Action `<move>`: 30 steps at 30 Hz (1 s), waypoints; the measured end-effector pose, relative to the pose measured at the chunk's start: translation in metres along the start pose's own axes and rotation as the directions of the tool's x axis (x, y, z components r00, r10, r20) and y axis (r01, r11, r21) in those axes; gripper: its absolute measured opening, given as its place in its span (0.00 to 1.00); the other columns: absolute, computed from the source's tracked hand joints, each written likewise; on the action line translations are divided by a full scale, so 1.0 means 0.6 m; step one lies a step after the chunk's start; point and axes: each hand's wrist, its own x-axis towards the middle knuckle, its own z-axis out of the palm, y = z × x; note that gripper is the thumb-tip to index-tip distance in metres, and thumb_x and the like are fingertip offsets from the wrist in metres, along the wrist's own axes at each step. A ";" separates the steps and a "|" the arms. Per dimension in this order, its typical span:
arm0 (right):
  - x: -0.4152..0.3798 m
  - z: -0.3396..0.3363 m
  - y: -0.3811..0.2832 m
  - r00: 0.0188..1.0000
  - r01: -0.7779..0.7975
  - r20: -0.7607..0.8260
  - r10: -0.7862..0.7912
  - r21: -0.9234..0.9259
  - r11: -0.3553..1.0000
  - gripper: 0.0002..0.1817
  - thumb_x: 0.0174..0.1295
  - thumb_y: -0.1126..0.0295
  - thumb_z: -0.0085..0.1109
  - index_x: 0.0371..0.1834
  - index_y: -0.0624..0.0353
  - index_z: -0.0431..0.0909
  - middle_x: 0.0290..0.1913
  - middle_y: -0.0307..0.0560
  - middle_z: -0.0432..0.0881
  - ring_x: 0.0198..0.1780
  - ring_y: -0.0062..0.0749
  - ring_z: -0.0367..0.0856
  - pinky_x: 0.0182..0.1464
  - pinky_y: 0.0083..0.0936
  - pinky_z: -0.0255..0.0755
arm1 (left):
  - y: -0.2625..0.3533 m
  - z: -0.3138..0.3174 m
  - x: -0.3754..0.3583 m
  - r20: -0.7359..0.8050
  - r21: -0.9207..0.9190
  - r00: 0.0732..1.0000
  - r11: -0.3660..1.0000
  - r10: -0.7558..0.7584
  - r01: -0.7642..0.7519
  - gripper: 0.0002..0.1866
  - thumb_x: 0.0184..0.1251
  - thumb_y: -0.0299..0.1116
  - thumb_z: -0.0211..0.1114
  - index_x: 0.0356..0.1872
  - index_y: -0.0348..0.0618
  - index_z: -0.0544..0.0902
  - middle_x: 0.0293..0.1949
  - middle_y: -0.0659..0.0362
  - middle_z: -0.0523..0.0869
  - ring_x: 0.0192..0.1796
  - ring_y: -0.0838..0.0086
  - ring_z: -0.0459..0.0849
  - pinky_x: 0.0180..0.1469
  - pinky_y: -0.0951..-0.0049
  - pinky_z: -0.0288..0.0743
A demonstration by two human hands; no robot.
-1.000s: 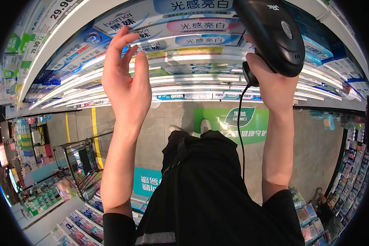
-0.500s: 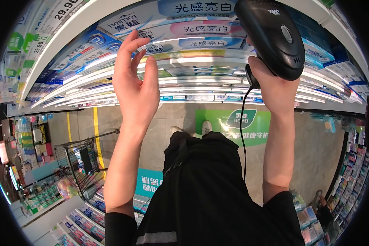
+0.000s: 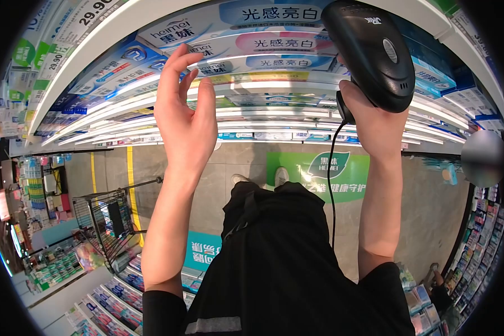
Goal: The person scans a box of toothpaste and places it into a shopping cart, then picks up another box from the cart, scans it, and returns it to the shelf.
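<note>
In my right hand (image 3: pixel 375 120) is a black handheld barcode scanner (image 3: pixel 373 59), raised in front of the shelf at the upper right. My fingers wrap round its grip, mostly hidden behind the scanner body, and a thin black cable (image 3: pixel 331 185) hangs from it. My left hand (image 3: pixel 185 106) is held up with bent, parted fingers and nothing in it. Its fingertips overlap the stacked toothpaste boxes (image 3: pixel 285 43) in this view. Blue boxes (image 3: pixel 115 70) stand on the shelf to the left of that stack.
Lower shelf edges (image 3: pixel 274 113) run across below the boxes. A shopping cart (image 3: pixel 103 218) stands at the left near a yellow floor line (image 3: pixel 131 196). A green floor sticker (image 3: pixel 319 173) lies by my shoes. Another person's arm (image 3: pixel 437 276) shows at the lower right.
A blurred grey round shape has appeared at the right edge. The shelf has shifted very slightly downward in view; both hands keep nearly the same pose.
</note>
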 end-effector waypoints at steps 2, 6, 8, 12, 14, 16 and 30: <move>0.001 0.000 0.000 1.000 0.008 -0.002 -0.008 -0.006 1.000 0.04 0.49 0.80 0.58 0.29 0.63 0.77 0.21 0.35 0.77 0.24 0.14 0.70 0.28 0.16 0.65 | 0.000 0.000 0.000 0.001 0.003 1.000 1.000 -0.003 0.003 0.15 0.62 0.18 0.54 0.51 0.36 0.74 0.63 0.46 0.68 0.66 0.64 0.67 0.64 0.67 0.65; 0.002 0.003 -0.003 1.000 -0.002 -0.031 0.002 0.010 1.000 0.05 0.49 0.80 0.58 0.30 0.63 0.77 0.23 0.35 0.78 0.25 0.14 0.70 0.29 0.16 0.66 | -0.005 0.000 0.002 -0.008 0.013 1.000 1.000 0.023 -0.022 0.16 0.60 0.19 0.55 0.50 0.38 0.75 0.62 0.44 0.69 0.65 0.62 0.70 0.62 0.66 0.68; 0.001 0.005 -0.004 0.999 -0.016 -0.038 0.016 0.012 1.000 0.05 0.49 0.80 0.59 0.30 0.63 0.77 0.23 0.35 0.78 0.25 0.14 0.71 0.30 0.16 0.66 | -0.004 -0.001 0.002 -0.006 0.016 1.000 1.000 0.018 -0.018 0.16 0.60 0.19 0.55 0.50 0.38 0.75 0.62 0.44 0.69 0.65 0.62 0.70 0.62 0.66 0.68; -0.001 0.002 -0.001 0.999 -0.033 -0.034 0.033 0.005 0.999 0.06 0.49 0.79 0.59 0.31 0.64 0.78 0.24 0.35 0.79 0.25 0.14 0.71 0.30 0.17 0.67 | -0.003 -0.003 0.000 -0.002 0.023 1.000 1.000 0.002 -0.002 0.16 0.60 0.20 0.55 0.50 0.38 0.75 0.62 0.44 0.69 0.64 0.61 0.70 0.61 0.66 0.68; -0.007 0.001 -0.006 0.996 -0.077 -0.053 0.075 -0.031 0.997 0.08 0.49 0.78 0.60 0.34 0.64 0.78 0.27 0.36 0.79 0.28 0.16 0.73 0.33 0.18 0.69 | -0.005 -0.005 -0.003 -0.002 0.029 1.000 1.000 -0.013 0.013 0.16 0.60 0.20 0.56 0.50 0.38 0.75 0.62 0.45 0.69 0.64 0.61 0.70 0.61 0.67 0.68; -0.029 -0.001 -0.025 0.985 -0.157 -0.090 0.149 -0.096 0.983 0.12 0.49 0.77 0.61 0.38 0.65 0.77 0.32 0.39 0.81 0.32 0.18 0.76 0.37 0.19 0.71 | -0.005 -0.011 -0.011 -0.007 0.034 0.999 0.999 -0.034 0.035 0.15 0.60 0.20 0.56 0.50 0.38 0.75 0.62 0.46 0.69 0.63 0.61 0.71 0.61 0.67 0.68; -0.577 -0.139 0.439 0.287 -0.338 0.276 0.917 -0.867 0.366 0.15 0.47 0.65 0.57 0.37 0.63 0.78 0.30 0.59 0.81 0.38 0.59 0.81 0.38 0.44 0.74 | -0.226 -0.182 -0.594 0.182 0.616 0.346 0.381 -0.920 0.690 0.16 0.56 0.41 0.56 0.34 0.36 0.81 0.36 0.42 0.83 0.41 0.49 0.81 0.45 0.55 0.75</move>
